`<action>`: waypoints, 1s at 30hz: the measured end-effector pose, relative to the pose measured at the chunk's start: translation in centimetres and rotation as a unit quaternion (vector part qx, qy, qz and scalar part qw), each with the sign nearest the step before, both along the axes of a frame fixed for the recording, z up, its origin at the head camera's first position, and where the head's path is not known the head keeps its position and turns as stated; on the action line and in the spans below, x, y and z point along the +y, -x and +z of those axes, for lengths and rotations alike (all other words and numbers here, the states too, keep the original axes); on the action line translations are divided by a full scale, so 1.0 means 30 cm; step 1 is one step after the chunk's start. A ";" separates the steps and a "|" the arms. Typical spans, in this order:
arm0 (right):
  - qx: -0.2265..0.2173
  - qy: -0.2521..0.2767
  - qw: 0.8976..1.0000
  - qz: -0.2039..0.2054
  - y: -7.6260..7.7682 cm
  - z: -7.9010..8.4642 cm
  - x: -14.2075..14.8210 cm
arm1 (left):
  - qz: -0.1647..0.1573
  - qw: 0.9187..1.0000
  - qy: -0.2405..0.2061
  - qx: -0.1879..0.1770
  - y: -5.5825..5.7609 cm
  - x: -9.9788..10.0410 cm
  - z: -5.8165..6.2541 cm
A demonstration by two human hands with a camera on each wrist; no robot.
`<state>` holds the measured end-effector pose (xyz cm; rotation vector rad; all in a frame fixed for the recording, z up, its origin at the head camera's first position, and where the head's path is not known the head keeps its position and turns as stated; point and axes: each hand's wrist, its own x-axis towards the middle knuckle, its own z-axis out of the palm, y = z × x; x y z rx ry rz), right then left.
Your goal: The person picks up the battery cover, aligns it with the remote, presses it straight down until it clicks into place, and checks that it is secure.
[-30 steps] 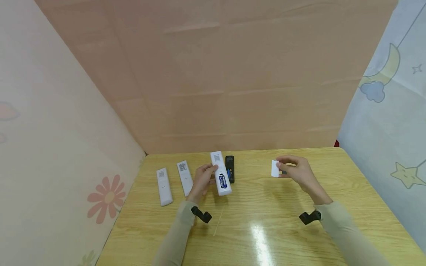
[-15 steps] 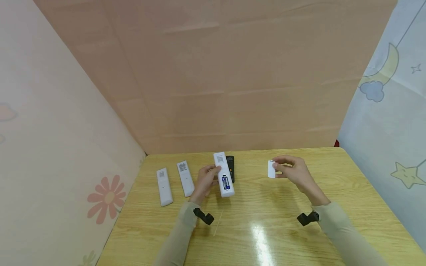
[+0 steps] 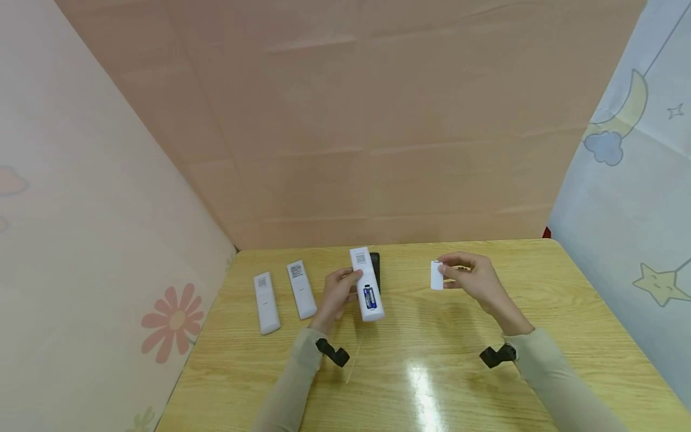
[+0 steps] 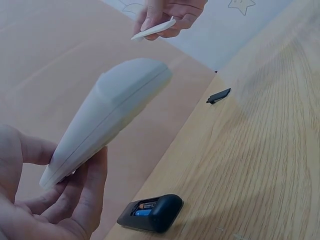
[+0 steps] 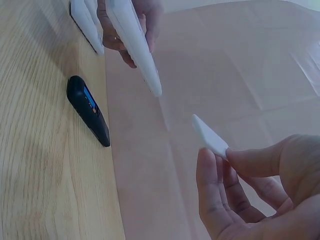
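My left hand (image 3: 339, 294) grips a white remote control (image 3: 363, 268) above the table, back side up. Its battery compartment lies uncovered and shows blue batteries (image 3: 369, 297). Off to the right, my right hand (image 3: 476, 279) pinches a white battery cover (image 3: 436, 275) between thumb and fingers, apart from the remote. In the right wrist view the cover (image 5: 210, 136) is seen nearly edge-on. A black remote (image 4: 151, 213) lies on the table below, largely hidden behind the white one in the head view. Its compartment is uncovered, with a blue and an orange-and-black battery inside.
Two white remotes, one at far left (image 3: 267, 303) and one nearer (image 3: 301, 290), lie face down on the wooden table (image 3: 410, 336). A small black cover (image 4: 218, 96) lies near the back edge. Paper-covered walls (image 3: 345, 150) rise behind and on both sides.
My left hand has carried the white remote slightly right, covering more of the black remote. My right hand has brought the white cover a little left, narrowing the gap between them.
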<state>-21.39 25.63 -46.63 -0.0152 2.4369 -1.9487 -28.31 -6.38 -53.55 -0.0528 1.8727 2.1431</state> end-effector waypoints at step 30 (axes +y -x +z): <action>0.006 0.022 1.000 0.019 0.004 0.022 -0.047 | -0.008 1.000 0.014 0.006 -0.023 0.030 0.023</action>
